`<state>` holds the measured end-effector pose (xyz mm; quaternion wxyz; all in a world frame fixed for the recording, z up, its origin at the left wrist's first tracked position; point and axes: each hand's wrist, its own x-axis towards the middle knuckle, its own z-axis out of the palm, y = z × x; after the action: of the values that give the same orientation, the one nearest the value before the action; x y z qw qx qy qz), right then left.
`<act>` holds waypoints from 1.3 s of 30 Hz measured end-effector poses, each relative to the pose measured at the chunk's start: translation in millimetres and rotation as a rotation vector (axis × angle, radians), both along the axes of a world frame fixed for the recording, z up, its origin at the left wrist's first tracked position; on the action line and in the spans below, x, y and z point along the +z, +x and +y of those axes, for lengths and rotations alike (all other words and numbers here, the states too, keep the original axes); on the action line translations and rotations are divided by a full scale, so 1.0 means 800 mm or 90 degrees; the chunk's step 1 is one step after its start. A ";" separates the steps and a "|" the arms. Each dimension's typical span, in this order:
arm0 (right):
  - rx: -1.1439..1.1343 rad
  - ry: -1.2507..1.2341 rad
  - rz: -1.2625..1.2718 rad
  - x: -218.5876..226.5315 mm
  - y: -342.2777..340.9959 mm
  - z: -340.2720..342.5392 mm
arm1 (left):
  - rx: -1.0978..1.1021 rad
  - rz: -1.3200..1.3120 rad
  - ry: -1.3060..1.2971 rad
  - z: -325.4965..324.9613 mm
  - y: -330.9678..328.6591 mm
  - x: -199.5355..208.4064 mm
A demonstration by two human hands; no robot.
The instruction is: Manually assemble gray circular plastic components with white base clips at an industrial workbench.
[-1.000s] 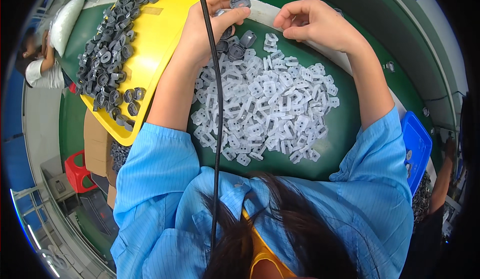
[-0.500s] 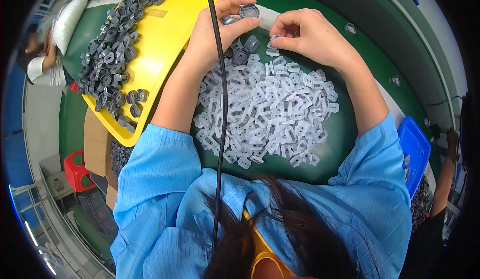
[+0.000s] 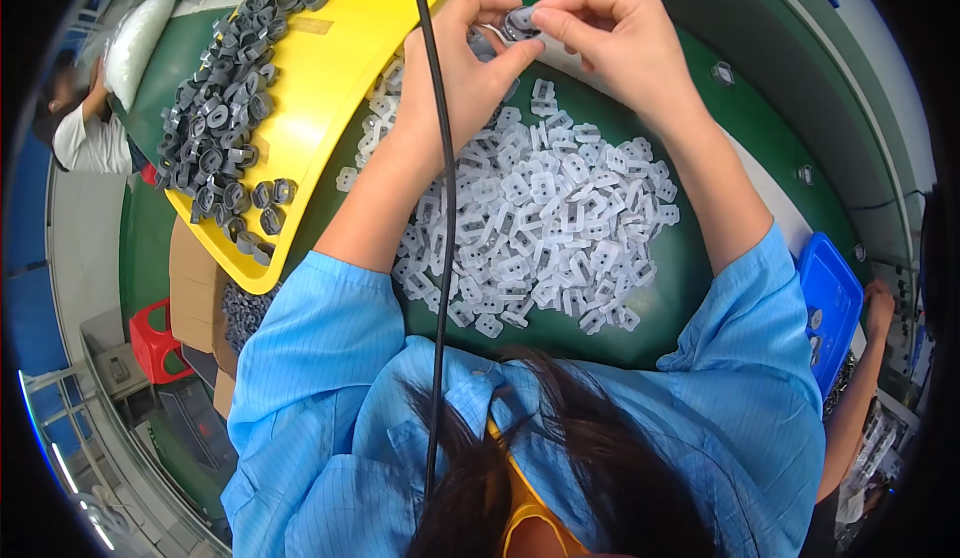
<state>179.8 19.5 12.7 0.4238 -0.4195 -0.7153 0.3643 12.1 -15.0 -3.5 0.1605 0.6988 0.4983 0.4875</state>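
My left hand (image 3: 465,63) is closed around a round dark grey plastic cap (image 3: 518,26), held between thumb and fingers. Another grey cap (image 3: 481,46) rests deeper in the same hand. The thumb and forefinger of my right hand (image 3: 625,53) pinch together right at the held cap; what sits between those fingertips is too small and covered to make out. Beneath both wrists spreads a pile of small translucent white plastic pieces (image 3: 545,208), each with dark slots. More of these pieces lie left of my left forearm.
A yellow tray (image 3: 320,78) with many grey caps (image 3: 215,108) stands at the left. On the right is a blue tray (image 3: 832,303), with a co-worker's arm (image 3: 855,408) beside it. A black cable (image 3: 445,208) hangs across the view. Another person (image 3: 88,138) sits far left.
My right hand has risen from the pile's far edge to the cap in my left hand, which has shifted slightly right. The co-worker's arm at the right has moved.
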 end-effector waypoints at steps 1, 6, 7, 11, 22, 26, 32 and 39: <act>0.001 0.064 -0.019 -0.004 -0.003 0.002 | 0.003 0.004 -0.016 -0.002 0.001 0.001; 0.059 0.013 -0.100 0.005 0.005 0.004 | -0.012 0.052 0.027 -0.006 0.004 0.002; 0.052 -0.007 -0.102 0.005 0.005 0.003 | -0.021 0.068 0.044 -0.008 0.004 0.002; 0.031 -0.054 -0.066 0.012 0.004 -0.002 | -0.032 0.037 0.029 -0.007 0.004 0.006; 0.268 -0.330 0.095 0.009 0.023 0.011 | -0.208 0.060 0.032 0.003 -0.015 0.007; 0.238 -0.270 0.050 0.004 0.018 0.013 | -0.200 0.032 -0.056 -0.002 -0.010 0.010; -0.007 -0.116 -0.067 -0.034 0.049 0.058 | -0.040 0.051 -0.072 0.002 -0.018 -0.008; -0.299 0.206 -0.325 -0.079 0.121 0.111 | -0.054 -0.080 -0.174 0.006 -0.016 -0.002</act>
<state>276.4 108.4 -50.9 0.3649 -0.5770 -0.7304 0.0233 -0.7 -10.4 -4.8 0.3054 0.6590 0.5187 0.4509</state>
